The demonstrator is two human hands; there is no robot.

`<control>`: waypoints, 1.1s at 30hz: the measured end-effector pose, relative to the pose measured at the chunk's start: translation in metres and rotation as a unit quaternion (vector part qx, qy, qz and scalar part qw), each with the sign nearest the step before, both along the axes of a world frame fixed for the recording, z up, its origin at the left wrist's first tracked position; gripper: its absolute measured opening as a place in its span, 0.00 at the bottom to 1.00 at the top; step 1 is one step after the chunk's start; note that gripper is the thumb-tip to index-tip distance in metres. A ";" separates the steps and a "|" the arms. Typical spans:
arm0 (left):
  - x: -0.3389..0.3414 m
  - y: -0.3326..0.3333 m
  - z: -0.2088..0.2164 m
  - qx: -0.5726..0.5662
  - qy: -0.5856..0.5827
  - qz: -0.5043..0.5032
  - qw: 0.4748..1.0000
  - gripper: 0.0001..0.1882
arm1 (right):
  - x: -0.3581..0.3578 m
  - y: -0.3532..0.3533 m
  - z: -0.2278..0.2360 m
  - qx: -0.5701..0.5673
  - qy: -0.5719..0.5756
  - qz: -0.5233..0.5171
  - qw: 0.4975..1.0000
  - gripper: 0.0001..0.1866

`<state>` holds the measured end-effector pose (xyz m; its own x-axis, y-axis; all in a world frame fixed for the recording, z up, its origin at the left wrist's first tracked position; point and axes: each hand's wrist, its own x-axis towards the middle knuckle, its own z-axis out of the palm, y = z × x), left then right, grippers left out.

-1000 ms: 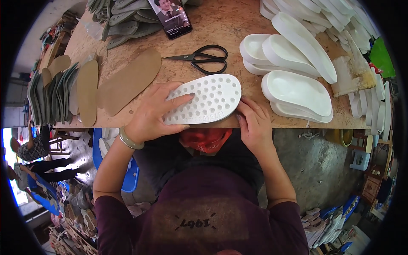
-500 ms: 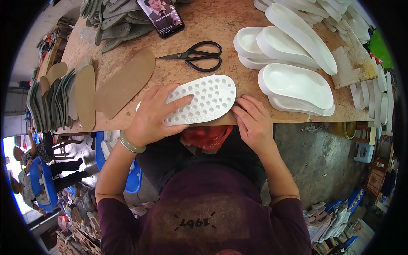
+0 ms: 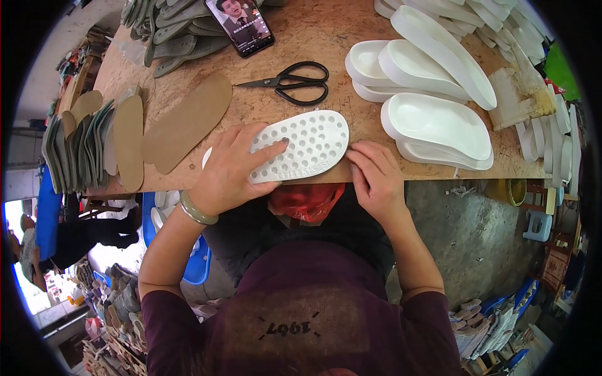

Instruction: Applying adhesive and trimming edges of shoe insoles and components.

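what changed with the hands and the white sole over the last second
Very little. The left hand lies flat on the white perforated sole at the table edge as before, and the right hand stays at the sole's right end, its fingers curled a little closer. The sole, scissors, phone and white sole stacks kept their places; nothing was picked up or let go.

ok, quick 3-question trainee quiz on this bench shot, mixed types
1. True or false: the left hand lies flat on the white perforated sole.
2. Which thing lies just beyond that sole on the table? A) hammer B) black scissors C) brush
3. Fill in: the right hand touches the sole at the table's ____ edge.

Key: 1 true; 2 B; 3 near. The brown insole lies to the left, the white moulded soles are stacked to the right, and a phone lies at the far side.
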<state>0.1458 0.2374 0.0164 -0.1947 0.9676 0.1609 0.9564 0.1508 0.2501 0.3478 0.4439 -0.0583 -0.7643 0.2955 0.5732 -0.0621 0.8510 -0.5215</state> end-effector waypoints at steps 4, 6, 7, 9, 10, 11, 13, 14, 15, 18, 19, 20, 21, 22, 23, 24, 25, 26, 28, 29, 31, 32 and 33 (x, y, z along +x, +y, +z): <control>-0.001 -0.001 0.001 0.000 0.005 0.000 1.000 0.36 | -0.004 -0.001 0.012 0.004 -0.033 0.021 0.999 0.26; -0.001 -0.001 0.000 0.005 0.006 -0.006 1.000 0.36 | -0.003 0.002 0.010 0.011 -0.040 0.021 0.999 0.27; -0.002 -0.001 0.001 0.008 0.007 -0.005 1.000 0.36 | -0.002 0.004 0.009 0.015 -0.048 0.021 0.999 0.29; -0.002 0.000 0.001 0.004 -0.003 0.000 1.000 0.35 | -0.001 0.005 0.008 -0.013 -0.036 0.018 0.999 0.29; -0.001 -0.001 0.001 0.007 -0.001 0.001 1.000 0.35 | -0.001 0.005 0.008 -0.043 -0.025 0.014 0.999 0.28; 0.000 -0.003 0.002 0.023 0.018 0.001 1.000 0.34 | -0.001 0.005 0.007 -0.039 -0.022 0.016 0.999 0.28; 0.004 -0.007 0.003 0.045 0.041 0.003 0.998 0.33 | 0.001 0.004 0.007 -0.188 0.044 -0.005 0.981 0.26; 0.008 -0.011 0.003 0.097 0.093 -0.008 0.991 0.32 | 0.005 0.004 0.006 -0.223 0.037 -0.012 0.974 0.26; 0.012 -0.015 0.003 0.151 0.148 -0.016 0.977 0.30 | 0.006 0.002 0.005 -0.214 0.042 -0.007 0.976 0.26; 0.017 -0.030 -0.009 0.222 0.237 -0.037 0.945 0.27 | 0.006 0.001 -0.005 -0.339 0.048 0.008 0.939 0.28; 0.017 -0.033 -0.012 0.253 0.275 -0.062 0.925 0.26 | 0.006 0.001 -0.006 -0.332 0.050 0.015 0.942 0.28; 0.018 -0.034 -0.012 0.266 0.259 -0.059 0.926 0.27 | 0.006 0.000 -0.007 -0.349 0.052 0.018 0.935 0.28; 0.021 -0.035 -0.011 0.271 0.264 -0.050 0.924 0.27 | 0.007 -0.001 -0.008 -0.367 0.052 0.023 0.929 0.29; 0.024 -0.037 -0.011 0.272 0.177 -0.038 0.945 0.28 | 0.008 -0.002 -0.009 -0.374 0.054 0.032 0.925 0.29; 0.026 -0.039 -0.010 0.273 0.089 -0.025 0.958 0.29 | 0.008 -0.003 -0.008 -0.368 0.052 0.043 0.927 0.29; 0.031 -0.039 -0.009 0.254 -0.049 0.002 0.966 0.33 | 0.008 -0.004 -0.007 -0.386 0.060 0.040 0.920 0.29; 0.037 -0.038 -0.006 0.244 -0.175 0.005 0.954 0.36 | 0.009 -0.004 -0.007 -0.404 0.066 0.037 0.911 0.28; 0.046 -0.036 -0.016 0.245 -0.441 0.029 0.863 0.36 | 0.011 -0.001 -0.011 -0.422 0.079 0.046 0.902 0.27; 0.056 -0.041 -0.034 0.204 -0.775 0.103 0.589 0.35 | 0.009 -0.005 0.001 -0.411 0.059 0.043 0.909 0.24; 0.053 -0.040 -0.034 0.194 -0.844 0.067 0.496 0.32 | 0.006 -0.007 0.007 -0.394 0.048 0.040 0.917 0.23; 0.053 -0.037 -0.030 0.193 -0.864 0.160 0.436 0.32 | 0.001 -0.012 0.014 -0.361 0.017 0.059 0.930 0.24; 0.050 -0.039 -0.032 0.197 -0.865 0.163 0.433 0.32 | -0.004 -0.013 0.017 -0.327 -0.006 0.075 0.942 0.25; 0.047 -0.042 -0.037 0.202 -0.867 0.170 0.422 0.32 | -0.008 -0.015 0.024 -0.327 -0.010 0.080 0.942 0.25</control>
